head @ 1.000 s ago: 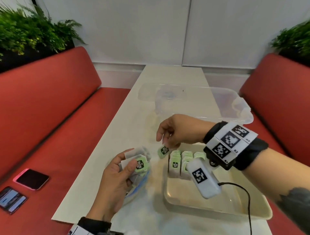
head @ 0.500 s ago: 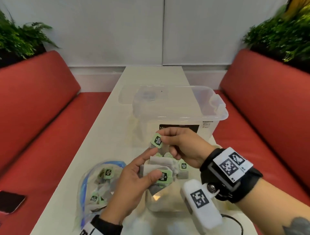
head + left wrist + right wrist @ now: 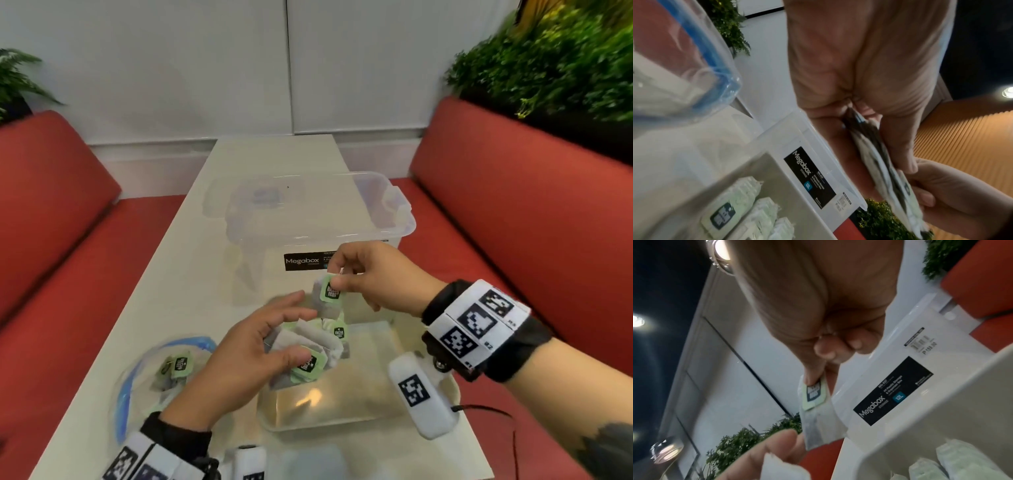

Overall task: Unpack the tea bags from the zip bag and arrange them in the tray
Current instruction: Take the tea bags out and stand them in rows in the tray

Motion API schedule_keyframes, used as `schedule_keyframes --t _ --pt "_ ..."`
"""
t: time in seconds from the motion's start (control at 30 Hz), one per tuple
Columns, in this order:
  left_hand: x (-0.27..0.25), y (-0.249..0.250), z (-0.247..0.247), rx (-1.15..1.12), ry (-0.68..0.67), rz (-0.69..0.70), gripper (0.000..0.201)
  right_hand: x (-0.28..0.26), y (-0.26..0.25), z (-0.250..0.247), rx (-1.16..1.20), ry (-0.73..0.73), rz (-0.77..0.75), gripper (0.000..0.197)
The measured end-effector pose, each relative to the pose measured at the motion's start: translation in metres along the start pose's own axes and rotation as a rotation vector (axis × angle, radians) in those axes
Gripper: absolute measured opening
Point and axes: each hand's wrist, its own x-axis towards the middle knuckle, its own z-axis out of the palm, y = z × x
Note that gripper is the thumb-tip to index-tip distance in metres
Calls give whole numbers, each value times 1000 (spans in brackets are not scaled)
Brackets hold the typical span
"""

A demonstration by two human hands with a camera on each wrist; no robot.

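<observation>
My right hand (image 3: 368, 277) pinches one tea bag (image 3: 327, 301) by its green tag, lifted above the far end of the beige tray (image 3: 363, 407); the same tea bag (image 3: 818, 412) hangs from thumb and finger in the right wrist view. My left hand (image 3: 246, 356) grips a small stack of tea bags (image 3: 306, 353) over the tray's left side, thumb on a green tag. Rows of tea bags (image 3: 748, 206) stand upright in the tray. The clear zip bag (image 3: 161, 373) with a blue seal lies left of the tray with several tea bags inside.
A clear Megabox storage box (image 3: 308, 222) stands on the white table (image 3: 191, 274) just behind the tray. Red benches (image 3: 513, 222) run along both sides, with plants (image 3: 555, 58) behind them. A white sensor block hangs under my right wrist over the tray.
My right hand has drawn one tea bag off the stack and lifted it slightly up and right. The view has shifted right, so the zip bag now lies at lower left.
</observation>
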Motion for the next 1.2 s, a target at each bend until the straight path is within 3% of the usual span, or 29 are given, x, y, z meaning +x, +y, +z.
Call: schedule_keyframes --t 0.17,0.43,0.7,0.87,1.0,1.2 --pt "7 -7 17 -7 -23 -35 48 -4 13 -3 93 -64 77 17" --pt "5 -15 16 63 -18 -55 49 3 25 -8 -298 -66 -30 12" --pt "-5 -34 39 68 83 -90 45 20 46 -22 -475 -75 70 15" --pt "-8 -37 46 181 60 -80 46 33 58 -25 -644 -148 140 11" --pt "-9 -40 46 183 81 -76 46 46 67 -14 -867 -204 104 10" --pt "-10 -41 46 215 36 -70 49 60 78 -1 -963 -228 28 6"
